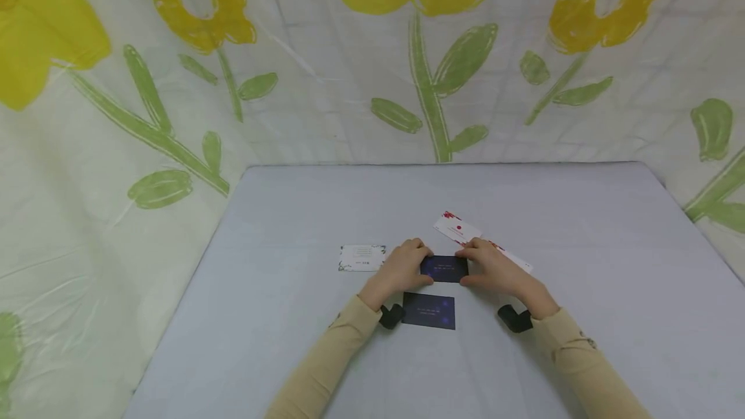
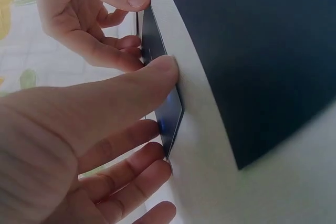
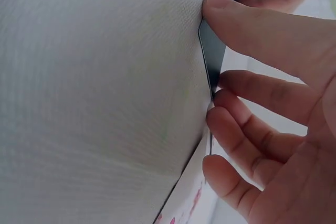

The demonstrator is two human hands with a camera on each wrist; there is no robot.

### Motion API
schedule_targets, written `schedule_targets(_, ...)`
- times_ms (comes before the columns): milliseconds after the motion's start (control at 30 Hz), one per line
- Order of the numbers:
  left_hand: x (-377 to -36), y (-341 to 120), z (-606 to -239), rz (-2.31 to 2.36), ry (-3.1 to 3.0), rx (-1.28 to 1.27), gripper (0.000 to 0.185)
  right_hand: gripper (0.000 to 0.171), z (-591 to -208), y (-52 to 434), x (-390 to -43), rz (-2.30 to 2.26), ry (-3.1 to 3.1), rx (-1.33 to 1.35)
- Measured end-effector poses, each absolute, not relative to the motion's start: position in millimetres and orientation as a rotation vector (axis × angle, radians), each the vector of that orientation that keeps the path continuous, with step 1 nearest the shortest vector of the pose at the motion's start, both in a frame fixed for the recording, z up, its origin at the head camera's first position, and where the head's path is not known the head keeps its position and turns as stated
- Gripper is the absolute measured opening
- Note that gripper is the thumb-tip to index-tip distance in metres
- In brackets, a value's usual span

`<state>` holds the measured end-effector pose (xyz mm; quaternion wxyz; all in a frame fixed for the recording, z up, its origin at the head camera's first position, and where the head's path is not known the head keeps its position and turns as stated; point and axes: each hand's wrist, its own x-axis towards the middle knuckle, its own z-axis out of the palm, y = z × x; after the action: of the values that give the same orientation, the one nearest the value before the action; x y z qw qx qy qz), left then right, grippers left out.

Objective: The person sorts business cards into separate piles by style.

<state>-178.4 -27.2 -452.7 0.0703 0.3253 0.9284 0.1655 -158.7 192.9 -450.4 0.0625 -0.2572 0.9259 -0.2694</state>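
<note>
- The left hand [image 1: 400, 269] pinches the left short edge of a dark card [image 1: 445, 268], thumb on the near side and fingers on the far side; the left wrist view shows the thumb tip [image 2: 160, 72] pressed at the card's edge, which looks tipped a little off the table [image 1: 291, 225], a grip that suits lifting or squaring a thin card.
- The right hand [image 1: 495, 268] mirrors it on the right short edge, thumb [image 3: 220, 9] against the corner and fingers curled behind. With both ends pinched, the card is held level between the hands, just above or barely touching the cloth; I cannot tell which.
- A second dark card [image 1: 429, 310] lies flat just nearer the person than the held card, between the wrists, apart from it.
- A white card with a leafy border [image 1: 362, 257] lies flat to the left of the held card, just beyond the left hand.
- A long white card with red marks [image 1: 465, 235] lies angled behind and to the right of the held card, partly under the right hand's fingers.
- A cloth printed with flowers [image 1: 431, 83] hangs behind the table.
</note>
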Motion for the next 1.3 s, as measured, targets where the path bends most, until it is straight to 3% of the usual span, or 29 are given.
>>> schedule_targets(567,-186,-28,-449,0.783,2.655,0.851,0.049,0.036,-455,190,-165,-0.955,2.787,-0.747)
schedule_targets(900,-198,-42,-453,1.27,2.634,0.826,0.018,0.018,-459,173,-176,-1.324,2.797,-0.627)
schedule_targets(1300,-206,-71,-451,1.27,2.68,0.729,0.016,0.018,-460,142,-188,-1.396,2.777,-0.498)
